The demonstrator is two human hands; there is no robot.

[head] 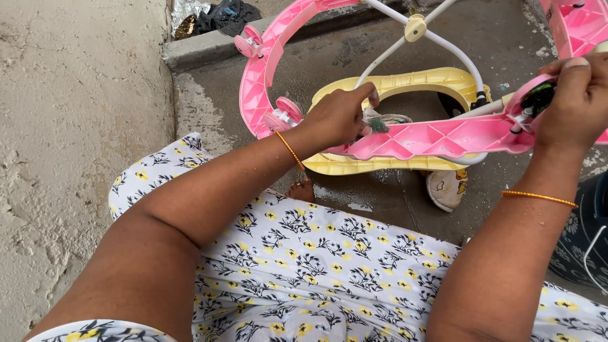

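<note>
An upturned baby walker lies on the concrete floor: a pink ring base (430, 138) with small pink wheels (284, 114), white tubes (443, 45) and a yellow tray (437, 82) beneath. My left hand (342, 117) presses a small rag (380, 121) against the pink rim. My right hand (579, 101) grips the pink rim at a black wheel (538, 98) on the right. Each wrist wears a thin orange bangle. My lap is covered by a white dress with yellow flowers (316, 259).
A rough concrete wall (69, 126) rises on the left. A concrete step (209, 47) with a dark cloth and foil scrap sits at the back. My toes (301, 189) and a cream printed pad (446, 187) lie under the walker. A dark bucket (586, 240) stands at right.
</note>
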